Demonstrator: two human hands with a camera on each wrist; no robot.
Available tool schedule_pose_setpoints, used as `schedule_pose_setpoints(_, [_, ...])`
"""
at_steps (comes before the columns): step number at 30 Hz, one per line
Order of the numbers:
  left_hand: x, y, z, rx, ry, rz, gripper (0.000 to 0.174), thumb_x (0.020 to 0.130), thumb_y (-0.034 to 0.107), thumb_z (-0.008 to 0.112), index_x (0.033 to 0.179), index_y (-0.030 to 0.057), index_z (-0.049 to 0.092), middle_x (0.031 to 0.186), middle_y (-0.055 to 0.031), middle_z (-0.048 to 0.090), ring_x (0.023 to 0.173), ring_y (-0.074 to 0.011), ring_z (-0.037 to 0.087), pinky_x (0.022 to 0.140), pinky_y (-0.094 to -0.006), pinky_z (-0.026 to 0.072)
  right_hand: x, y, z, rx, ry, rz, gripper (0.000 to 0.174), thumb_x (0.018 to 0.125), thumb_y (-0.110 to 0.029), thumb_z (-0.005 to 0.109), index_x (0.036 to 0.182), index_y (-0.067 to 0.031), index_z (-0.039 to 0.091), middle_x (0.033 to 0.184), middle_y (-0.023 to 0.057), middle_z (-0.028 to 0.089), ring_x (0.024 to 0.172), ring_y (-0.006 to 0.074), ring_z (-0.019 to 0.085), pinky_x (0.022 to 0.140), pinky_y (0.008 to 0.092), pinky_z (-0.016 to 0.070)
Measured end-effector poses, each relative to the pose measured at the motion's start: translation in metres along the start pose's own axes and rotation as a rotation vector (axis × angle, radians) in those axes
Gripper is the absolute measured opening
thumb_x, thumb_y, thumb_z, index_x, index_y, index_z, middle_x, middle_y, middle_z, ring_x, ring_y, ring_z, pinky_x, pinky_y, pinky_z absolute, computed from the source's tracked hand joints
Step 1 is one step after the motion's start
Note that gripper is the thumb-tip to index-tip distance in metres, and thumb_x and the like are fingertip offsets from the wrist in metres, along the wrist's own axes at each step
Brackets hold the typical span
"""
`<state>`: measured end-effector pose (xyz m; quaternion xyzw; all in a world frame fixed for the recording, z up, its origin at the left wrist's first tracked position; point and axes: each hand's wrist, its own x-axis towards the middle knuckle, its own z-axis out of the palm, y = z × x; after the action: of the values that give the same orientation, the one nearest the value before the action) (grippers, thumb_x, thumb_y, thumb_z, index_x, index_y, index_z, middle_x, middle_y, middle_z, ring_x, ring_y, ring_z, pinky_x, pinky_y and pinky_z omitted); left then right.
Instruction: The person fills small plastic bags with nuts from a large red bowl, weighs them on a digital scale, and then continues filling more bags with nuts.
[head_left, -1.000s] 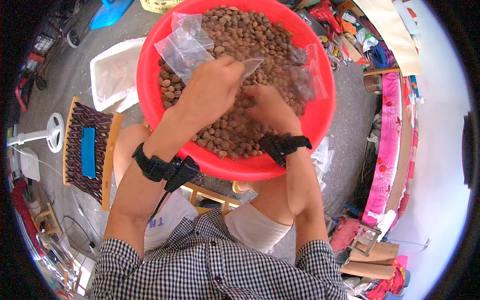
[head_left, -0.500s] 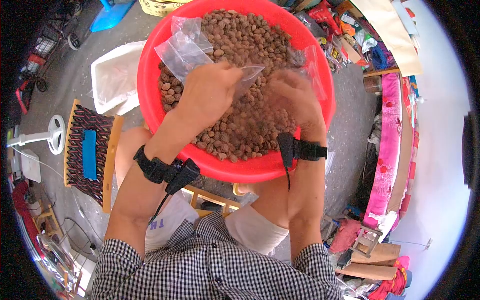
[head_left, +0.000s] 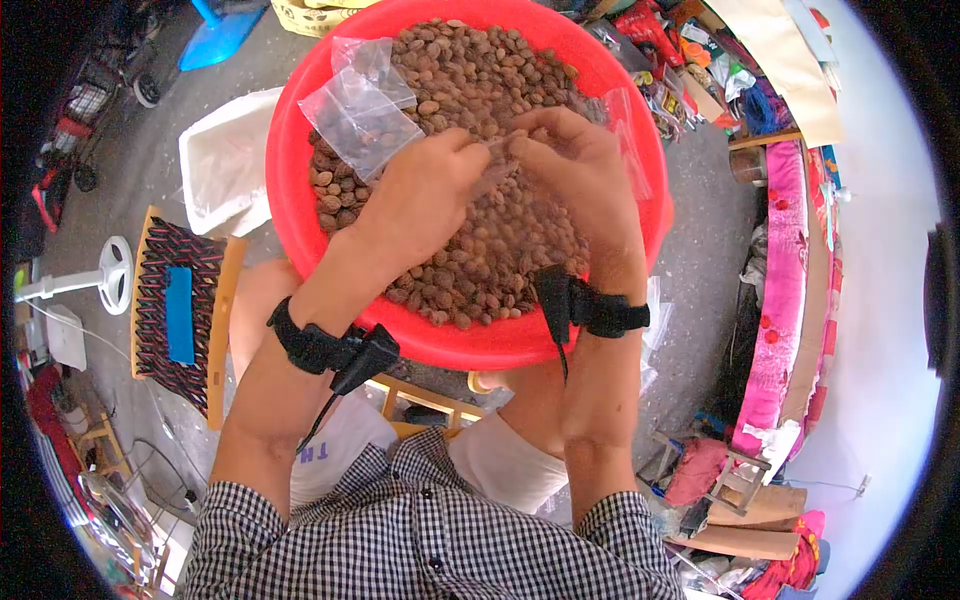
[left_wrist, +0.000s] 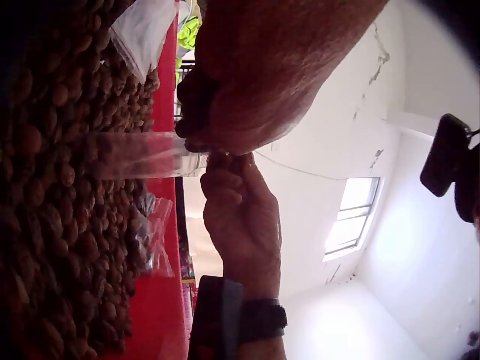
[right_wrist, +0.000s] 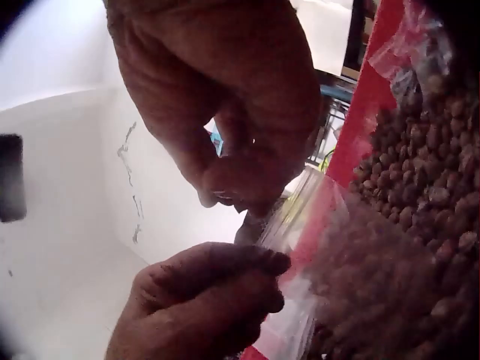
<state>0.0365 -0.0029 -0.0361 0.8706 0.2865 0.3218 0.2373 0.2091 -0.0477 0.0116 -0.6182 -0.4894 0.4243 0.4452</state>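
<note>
A small clear zip bag (right_wrist: 296, 225) hangs over the nuts, its top edge pinched between thumb and fingers of my left hand (head_left: 425, 190). The thumb and curled fingertips of my right hand (head_left: 590, 170) meet at the bag's top edge, close to the left fingertips; what exactly lies between them I cannot tell. In the left wrist view the bag hangs flat below both hands. Brown, wrinkled nuts (head_left: 480, 280) fill the wide red basin (head_left: 430, 335) beneath the hands. More clear zip bags (head_left: 360, 120) lie on the nuts at the left, with others at the basin's right rim.
Left of the basin stands a white foam box (head_left: 230, 160). A wooden stool with a woven seat (head_left: 180, 320) stands nearby on the grey floor. At the right are mixed packets (head_left: 690, 60) and a pink cloth-covered board (head_left: 775, 280). Straps with cameras sit on both wrists.
My right hand has risen from low over the nuts, moved right, then come back left and up to the bag's top edge. The left hand has kept hold of the bag almost in place.
</note>
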Motion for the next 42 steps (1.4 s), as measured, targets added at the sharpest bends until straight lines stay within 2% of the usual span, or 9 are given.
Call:
schedule_pose_setpoints(3, [0.003, 0.005, -0.004, -0.019, 0.003, 0.011, 0.007, 0.078, 0.004, 0.057, 0.082, -0.0016, 0.057, 0.082, -0.0201, 0.056, 0.078, -0.0422, 0.058, 0.069, -0.0491, 0.0473, 0.002, 0.006, 0.0, -0.126, 0.0, -0.06, 0.016, 0.081, -0.01, 0.067, 0.093, 0.0014, 0.065, 0.071, -0.0007, 0.061, 0.061, 0.0062, 0.055, 0.054, 0.0227, 0.0443])
schedule_pose_setpoints(7, [0.002, 0.002, -0.001, -0.019, 0.016, 0.04, 0.007, 0.076, 0.0, 0.056, 0.082, -0.0021, 0.056, 0.081, -0.0206, 0.056, 0.078, -0.0424, 0.058, 0.068, -0.049, 0.0472, 0.0, 0.003, 0.002, -0.251, 0.015, -0.127, 0.02, 0.08, -0.01, 0.067, 0.095, 0.0034, 0.066, 0.074, 0.0014, 0.064, 0.065, 0.0072, 0.057, 0.058, 0.0235, 0.0469])
schedule_pose_setpoints(10, [0.001, 0.001, 0.0, -0.007, 0.014, 0.042, 0.008, 0.074, -0.002, 0.055, 0.081, -0.0023, 0.055, 0.081, -0.0209, 0.056, 0.078, -0.0427, 0.058, 0.068, -0.049, 0.0473, -0.003, -0.003, 0.0, -0.273, 0.033, 0.0, 0.02, 0.079, -0.01, 0.067, 0.096, 0.0027, 0.066, 0.076, 0.0027, 0.065, 0.068, 0.0079, 0.058, 0.061, 0.0238, 0.0477])
schedule_pose_setpoints(13, [0.001, 0.002, -0.001, -0.011, 0.013, 0.044, 0.009, 0.072, -0.003, 0.054, 0.081, -0.0023, 0.055, 0.081, -0.0211, 0.056, 0.078, -0.0429, 0.058, 0.069, -0.049, 0.0474, -0.003, 0.0, 0.0, -0.216, 0.062, -0.075, 0.021, 0.079, -0.011, 0.067, 0.095, 0.0021, 0.066, 0.077, 0.004, 0.065, 0.07, 0.0096, 0.059, 0.064, 0.0247, 0.0485])
schedule_pose_setpoints(19, [0.001, 0.005, -0.001, -0.038, 0.003, 0.044, 0.008, 0.074, -0.002, 0.054, 0.081, -0.0027, 0.055, 0.081, -0.0212, 0.056, 0.078, -0.0429, 0.058, 0.069, -0.0491, 0.0474, 0.0, 0.002, 0.002, -0.37, 0.094, -0.156, 0.02, 0.08, -0.013, 0.066, 0.091, 0.0031, 0.065, 0.076, 0.0097, 0.066, 0.068, 0.0139, 0.061, 0.064, 0.0279, 0.0495])
schedule_pose_setpoints(22, [0.001, 0.005, 0.001, -0.047, 0.028, 0.056, 0.007, 0.074, -0.001, 0.055, 0.081, -0.0029, 0.055, 0.081, -0.0212, 0.056, 0.078, -0.0429, 0.058, 0.069, -0.0491, 0.0474, -0.002, 0.0, 0.007, -0.247, 0.091, -0.068, 0.018, 0.081, -0.012, 0.063, 0.09, 0.0038, 0.065, 0.075, 0.0122, 0.065, 0.065, 0.0158, 0.061, 0.061, 0.03, 0.0498])
schedule_pose_setpoints(37, [0.0, 0.004, 0.0, -0.007, 0.006, 0.062, 0.007, 0.075, -0.001, 0.055, 0.081, -0.0034, 0.056, 0.082, -0.0213, 0.056, 0.078, -0.0426, 0.058, 0.069, -0.0489, 0.0478, 0.0, 0.009, 0.004, -0.173, 0.02, -0.19, 0.022, 0.084, -0.006, 0.055, 0.1, 0.0057, 0.064, 0.081, 0.011, 0.066, 0.071, 0.0158, 0.064, 0.064, 0.029, 0.0535])
schedule_pose_setpoints(40, [-0.001, 0.002, 0.002, 0.0, 0.006, 0.068, 0.007, 0.076, 0.0, 0.055, 0.082, -0.0033, 0.056, 0.081, -0.0214, 0.056, 0.079, -0.0425, 0.058, 0.069, -0.0489, 0.0477, -0.005, -0.005, 0.0, -0.229, -0.094, -0.055, 0.028, 0.089, -0.005, 0.052, 0.114, 0.0057, 0.06, 0.104, 0.0084, 0.064, 0.09, 0.0155, 0.065, 0.071, 0.0279, 0.0565])
schedule_pose_setpoints(42, [-0.001, 0.002, 0.002, -0.011, 0.006, 0.066, 0.007, 0.077, 0.001, 0.056, 0.083, -0.0031, 0.056, 0.081, -0.0215, 0.056, 0.079, -0.0424, 0.058, 0.069, -0.0488, 0.0476, -0.004, 0.0, 0.003, -0.197, -0.044, -0.131, 0.024, 0.086, -0.006, 0.055, 0.105, 0.0062, 0.063, 0.09, 0.0102, 0.066, 0.078, 0.0157, 0.064, 0.067, 0.0289, 0.0542])
